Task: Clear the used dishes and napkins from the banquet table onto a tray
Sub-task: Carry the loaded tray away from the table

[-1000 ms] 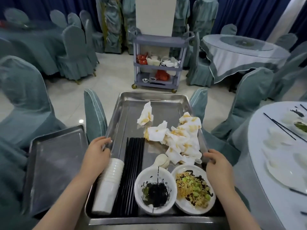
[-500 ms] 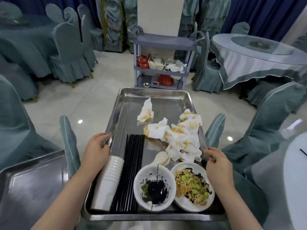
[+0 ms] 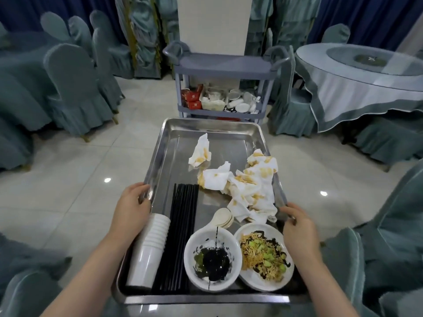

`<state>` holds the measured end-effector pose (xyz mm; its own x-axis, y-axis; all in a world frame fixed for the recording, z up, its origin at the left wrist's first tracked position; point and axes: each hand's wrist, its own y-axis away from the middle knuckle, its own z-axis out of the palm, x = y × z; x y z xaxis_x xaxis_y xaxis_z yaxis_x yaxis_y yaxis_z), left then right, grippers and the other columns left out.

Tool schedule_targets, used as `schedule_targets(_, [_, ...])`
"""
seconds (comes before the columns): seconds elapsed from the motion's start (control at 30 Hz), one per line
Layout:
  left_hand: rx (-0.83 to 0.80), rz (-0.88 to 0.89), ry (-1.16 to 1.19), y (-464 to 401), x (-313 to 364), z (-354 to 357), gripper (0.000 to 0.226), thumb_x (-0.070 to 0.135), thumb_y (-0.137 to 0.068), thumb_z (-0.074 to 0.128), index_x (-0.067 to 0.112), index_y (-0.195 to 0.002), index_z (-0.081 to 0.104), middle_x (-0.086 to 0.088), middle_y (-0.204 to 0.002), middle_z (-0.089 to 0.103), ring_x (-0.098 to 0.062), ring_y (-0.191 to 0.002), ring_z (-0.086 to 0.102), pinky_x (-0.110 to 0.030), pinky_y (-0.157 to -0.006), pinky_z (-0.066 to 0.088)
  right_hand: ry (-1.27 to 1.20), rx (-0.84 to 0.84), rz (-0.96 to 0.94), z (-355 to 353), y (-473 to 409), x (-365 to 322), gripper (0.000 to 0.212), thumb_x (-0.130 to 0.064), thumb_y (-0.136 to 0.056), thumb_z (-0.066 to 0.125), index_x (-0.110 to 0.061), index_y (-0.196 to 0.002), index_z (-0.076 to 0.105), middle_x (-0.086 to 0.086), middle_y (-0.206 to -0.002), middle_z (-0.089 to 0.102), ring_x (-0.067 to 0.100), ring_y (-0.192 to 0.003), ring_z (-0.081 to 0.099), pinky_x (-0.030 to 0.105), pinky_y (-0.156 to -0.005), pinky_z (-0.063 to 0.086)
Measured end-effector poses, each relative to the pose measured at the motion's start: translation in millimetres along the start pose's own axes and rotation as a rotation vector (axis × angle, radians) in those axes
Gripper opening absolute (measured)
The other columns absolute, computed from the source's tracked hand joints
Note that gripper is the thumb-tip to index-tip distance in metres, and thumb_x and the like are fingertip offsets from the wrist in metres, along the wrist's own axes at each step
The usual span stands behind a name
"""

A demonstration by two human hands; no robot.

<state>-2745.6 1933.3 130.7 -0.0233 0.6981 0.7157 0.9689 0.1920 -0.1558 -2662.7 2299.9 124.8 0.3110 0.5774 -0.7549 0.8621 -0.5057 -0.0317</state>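
Now a person carries a loaded steel tray (image 3: pixel 207 133) across a banquet hall, seen from above through a head-worn camera. The left hand (image 3: pixel 131 205) curls its fingers over the tray's left rim, and the right hand (image 3: pixel 297 223) does the same on the right rim; each grip is closed firmly on the metal.

On the tray lie a stack of white cups (image 3: pixel 150 250) on its side at the left, a row of black chopsticks (image 3: pixel 180 234) beside it, a bowl (image 3: pixel 212 259) smeared with dark sauce, a plate (image 3: pixel 264 256) of leftover noodles and greens, white spoons (image 3: pixel 223 217) just behind the bowl, and a heap of stained napkins (image 3: pixel 247 186) along the right side.

A second ago a second steel tray sat at the lower left and a white-clothed surface with plates showed at the right. Both have gone from view, and the grey service cart (image 3: pixel 225 72) straight ahead looks larger. That suggests the loading is done, or nearly so, and the tray is being taken toward the cart, though the dishes seen earlier on that surface may need another trip. Covered chairs (image 3: pixel 75 88) stand around, and another round table (image 3: pixel 366 85) is at the far right.
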Motion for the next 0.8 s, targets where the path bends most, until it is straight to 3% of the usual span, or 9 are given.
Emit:
schedule_targets(0.4, [0.02, -0.038, 0.006, -227.2, 50.9, 126.3, 0.046, -0.01, -0.08, 0.053, 0.007, -0.119, 0.067, -0.002, -0.13, 0.057, -0.019, -0.12, 0.053, -0.028, -0.107, 0.036, 0.042, -0.025, -0.029, 60.0, -272.5, -26.4, 0.041, 0.009, -0.089, 0.044, -0.01, -0.113, 0.072, 0.004, -0.136, 0.057, 0.021, -0.126, 0.051, 0.018, -0.105, 0.032])
schedule_targets(0.53, [0.039, -0.049, 0.019, -296.3, 74.9, 163.9, 0.049, -0.015, -0.077, 0.048, 0.005, -0.118, 0.066, -0.005, -0.13, 0.057, -0.022, -0.12, 0.053, -0.026, -0.104, 0.036, 0.075, -0.047, -0.043, 73.4, -359.9, -42.0, 0.043, 0.008, -0.089, 0.044, -0.012, -0.117, 0.07, 0.004, -0.141, 0.053, 0.022, -0.129, 0.049, 0.027, -0.111, 0.035])
schedule_targets(0.73, [0.027, -0.05, 0.016, -397.4, 89.4, 211.0, 0.043, -0.011, -0.081, 0.052, 0.005, -0.119, 0.066, -0.007, -0.13, 0.058, -0.022, -0.118, 0.055, -0.028, -0.105, 0.036, 0.091, -0.072, -0.042, 94.1, -464.0, -70.2, 0.043, 0.009, -0.089, 0.043, -0.009, -0.118, 0.07, -0.001, -0.134, 0.058, 0.017, -0.12, 0.052, 0.008, -0.091, 0.03])
schedule_targets(0.8, [0.026, -0.052, 0.026, -433.0, 89.6, 227.3, 0.044, -0.011, -0.081, 0.051, 0.005, -0.119, 0.066, -0.006, -0.129, 0.058, -0.021, -0.118, 0.054, -0.028, -0.105, 0.037, 0.082, -0.064, -0.035, 106.1, -496.4, -78.6, 0.043, 0.011, -0.088, 0.043, -0.009, -0.117, 0.069, 0.0, -0.132, 0.059, 0.014, -0.113, 0.052, 0.008, -0.091, 0.03])
